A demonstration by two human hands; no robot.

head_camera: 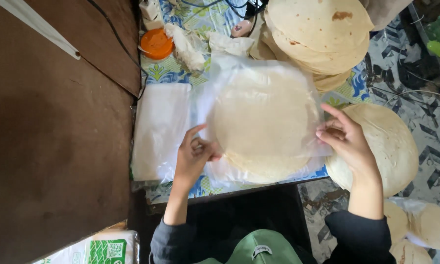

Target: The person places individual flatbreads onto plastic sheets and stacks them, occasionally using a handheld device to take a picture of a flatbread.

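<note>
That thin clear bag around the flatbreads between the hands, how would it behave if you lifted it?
The clear bag would probably be floppy: it wrinkles around the flatbreads. It looks very light and thin. It may be slippery, since both the left hand and right hand pinch its edges.

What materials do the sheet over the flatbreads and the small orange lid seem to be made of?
The sheet looks like thin clear plastic film: glossy, and the flatbreads show through. The orange lid seems moulded plastic, smooth with a slight sheen.

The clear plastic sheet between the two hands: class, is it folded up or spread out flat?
Spread out. The clear plastic sheet lies flat over the round flatbread, with the left hand and right hand at opposite edges.
</note>
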